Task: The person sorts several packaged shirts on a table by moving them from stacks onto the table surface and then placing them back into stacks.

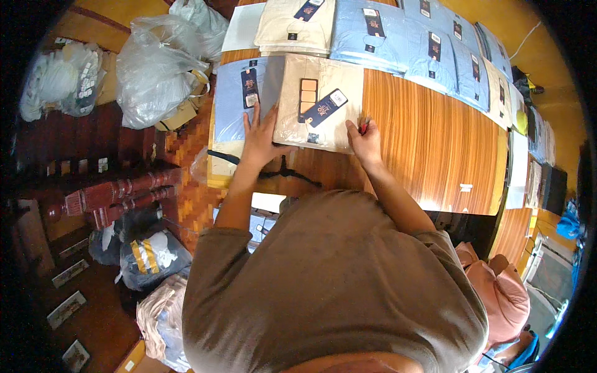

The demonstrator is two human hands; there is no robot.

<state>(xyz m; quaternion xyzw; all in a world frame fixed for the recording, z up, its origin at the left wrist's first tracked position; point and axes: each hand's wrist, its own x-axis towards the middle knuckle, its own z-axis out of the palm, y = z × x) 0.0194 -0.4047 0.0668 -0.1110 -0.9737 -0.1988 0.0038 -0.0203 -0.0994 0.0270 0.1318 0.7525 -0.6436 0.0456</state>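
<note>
My beige packaged shirt (pixel 318 102) lies flat at the wooden table's (pixel 435 143) near edge, dark tag on top.

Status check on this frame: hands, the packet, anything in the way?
Left hand flat on beige shirt packet. Right hand at packet's near right corner, gripping a small red thing. Blue packet touches its left edge; black strap lies near.

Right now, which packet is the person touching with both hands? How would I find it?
Look at the long wooden table and its rows of packed shirts. Nearest the person lies a cream packet, with the left hand and right hand on its near edge. Its left neighbour is blue; only the cream packet has an orange patch.
</note>
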